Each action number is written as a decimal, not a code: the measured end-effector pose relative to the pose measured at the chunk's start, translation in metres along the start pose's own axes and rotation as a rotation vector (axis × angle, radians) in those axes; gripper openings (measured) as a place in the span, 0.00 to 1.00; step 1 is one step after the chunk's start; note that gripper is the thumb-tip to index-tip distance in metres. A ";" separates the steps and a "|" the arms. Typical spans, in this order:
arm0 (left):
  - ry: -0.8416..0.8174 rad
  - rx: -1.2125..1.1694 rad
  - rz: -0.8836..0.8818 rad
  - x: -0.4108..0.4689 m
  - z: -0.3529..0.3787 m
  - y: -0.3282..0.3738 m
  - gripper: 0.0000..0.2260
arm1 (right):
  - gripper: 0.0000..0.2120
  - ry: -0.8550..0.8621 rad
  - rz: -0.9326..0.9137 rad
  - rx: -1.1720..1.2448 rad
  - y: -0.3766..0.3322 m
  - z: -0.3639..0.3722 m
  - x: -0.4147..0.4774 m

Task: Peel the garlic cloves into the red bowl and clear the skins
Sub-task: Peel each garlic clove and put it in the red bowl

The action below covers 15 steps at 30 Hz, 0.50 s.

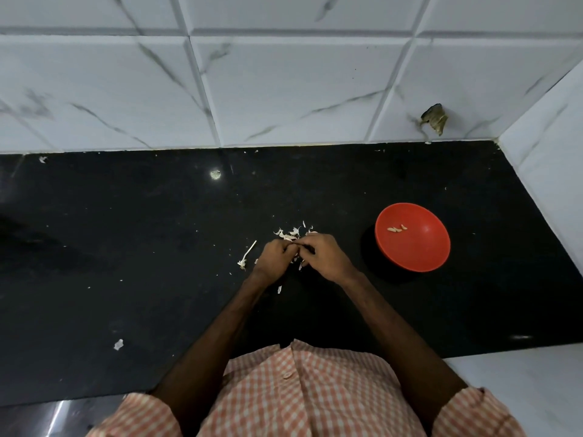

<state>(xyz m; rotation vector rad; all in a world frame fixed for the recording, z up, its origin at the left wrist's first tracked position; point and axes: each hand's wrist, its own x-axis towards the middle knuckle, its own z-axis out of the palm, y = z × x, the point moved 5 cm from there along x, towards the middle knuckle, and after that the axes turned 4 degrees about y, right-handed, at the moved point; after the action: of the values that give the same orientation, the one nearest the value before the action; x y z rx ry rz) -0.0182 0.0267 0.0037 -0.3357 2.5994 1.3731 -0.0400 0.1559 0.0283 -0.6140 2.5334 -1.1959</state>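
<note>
Bowl [421, 250] right of skins [291, 234]

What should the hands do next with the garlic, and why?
Probably keep pulling the skin off, before anything goes to the red bowl. The left hand and the right hand both pinch something small between them, likely a garlic clove, mostly hidden. Loose skins lie just beyond the fingers, and the bowl holds only a few peeled cloves.
</note>
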 end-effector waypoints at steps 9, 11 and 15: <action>0.002 -0.218 -0.022 -0.001 -0.002 0.006 0.15 | 0.09 0.091 0.132 0.218 0.005 -0.010 0.001; -0.013 -0.273 -0.030 -0.001 -0.002 0.007 0.17 | 0.09 0.092 0.126 0.236 0.005 -0.011 0.000; -0.053 -0.387 -0.037 -0.005 -0.003 0.014 0.19 | 0.09 0.113 0.094 0.257 0.003 -0.016 -0.001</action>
<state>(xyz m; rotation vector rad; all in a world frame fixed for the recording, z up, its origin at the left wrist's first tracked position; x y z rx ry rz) -0.0176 0.0323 0.0173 -0.3907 2.2620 1.8418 -0.0463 0.1688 0.0360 -0.3710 2.4096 -1.5265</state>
